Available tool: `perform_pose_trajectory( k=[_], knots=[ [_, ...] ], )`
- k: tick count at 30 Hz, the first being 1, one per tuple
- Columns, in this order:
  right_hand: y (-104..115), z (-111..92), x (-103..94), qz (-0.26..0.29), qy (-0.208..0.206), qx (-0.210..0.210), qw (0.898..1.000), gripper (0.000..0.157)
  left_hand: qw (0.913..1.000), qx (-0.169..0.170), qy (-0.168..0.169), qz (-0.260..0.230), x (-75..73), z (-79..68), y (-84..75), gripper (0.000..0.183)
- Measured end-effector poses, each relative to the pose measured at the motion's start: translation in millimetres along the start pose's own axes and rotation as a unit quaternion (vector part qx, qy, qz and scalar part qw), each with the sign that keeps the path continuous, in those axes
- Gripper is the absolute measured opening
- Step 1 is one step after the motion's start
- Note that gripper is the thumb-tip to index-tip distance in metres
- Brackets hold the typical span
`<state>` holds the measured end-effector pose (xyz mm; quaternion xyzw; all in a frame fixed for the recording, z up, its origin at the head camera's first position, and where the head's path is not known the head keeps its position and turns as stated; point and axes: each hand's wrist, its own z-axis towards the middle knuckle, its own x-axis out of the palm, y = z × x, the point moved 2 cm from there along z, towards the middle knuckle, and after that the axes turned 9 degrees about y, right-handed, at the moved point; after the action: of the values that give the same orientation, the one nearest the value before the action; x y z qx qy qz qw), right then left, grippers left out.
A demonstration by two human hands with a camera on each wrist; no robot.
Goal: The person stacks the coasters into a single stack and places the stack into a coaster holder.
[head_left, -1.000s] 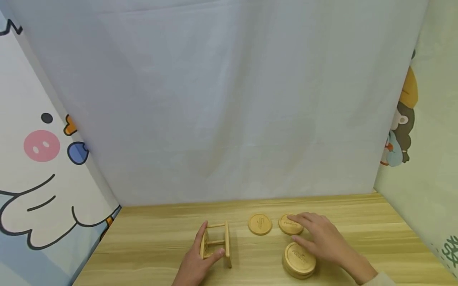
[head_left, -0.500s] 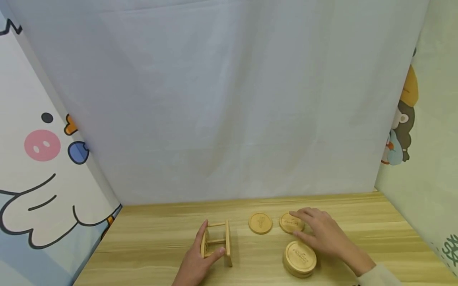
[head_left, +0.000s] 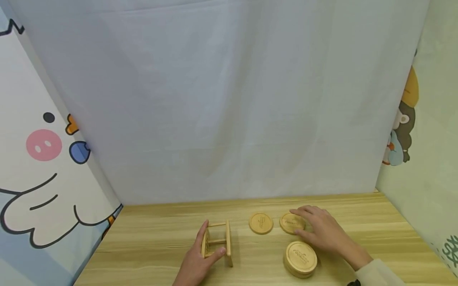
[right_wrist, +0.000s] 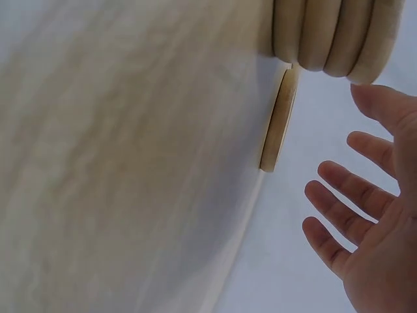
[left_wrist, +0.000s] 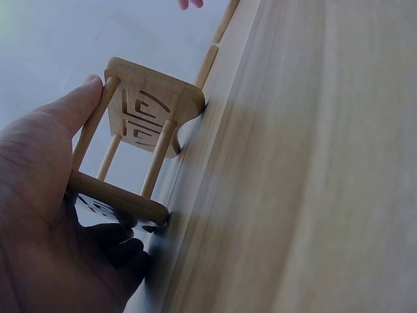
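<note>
In the head view my left hand (head_left: 195,264) grips a small wooden coaster rack (head_left: 229,243), thumb and fingers spread along its side. The left wrist view shows the rack's slotted end panel (left_wrist: 146,104) and its rods, standing on the table. My right hand (head_left: 323,230) hovers, fingers loosely extended, over a round wooden coaster (head_left: 290,225), partly covering it. A stack of coasters (head_left: 300,258) sits just in front of that hand. From the right wrist, the thumb is close to the stack's edge (right_wrist: 374,45); contact cannot be told.
Another single coaster (head_left: 261,223) lies flat between the rack and the right-hand coaster. All stand on a wood-grain table (head_left: 154,238). A pale curtain (head_left: 229,119) rises behind the table, with printed cartoon panels on the left (head_left: 43,174) and right (head_left: 422,186).
My right hand has drifted slightly away from me, above the coaster, uncovering a little more of it. The left hand and the rack stay in place.
</note>
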<state>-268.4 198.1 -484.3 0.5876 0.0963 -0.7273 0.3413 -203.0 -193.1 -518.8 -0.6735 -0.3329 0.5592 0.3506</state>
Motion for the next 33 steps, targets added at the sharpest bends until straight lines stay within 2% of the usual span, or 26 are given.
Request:
perform_pose_trajectory(
  k=[13,19,33],
  knots=[
    [-8.3,5.3,4.6,-0.002,0.032,-0.006,0.999,0.058,1.0000,-0.003,-0.001,0.001,0.4,-0.7,0.3,0.105],
    [-11.1,8.8,8.6,0.023,0.061,0.007,0.998,0.061,1.0000,-0.005,0.001,0.002,0.3,0.1,0.1,0.105],
    [-12.6,10.5,11.4,0.028,0.087,0.003,0.996,0.064,1.0000,-0.007,0.002,0.001,0.2,0.8,1.0,0.105]
  ],
)
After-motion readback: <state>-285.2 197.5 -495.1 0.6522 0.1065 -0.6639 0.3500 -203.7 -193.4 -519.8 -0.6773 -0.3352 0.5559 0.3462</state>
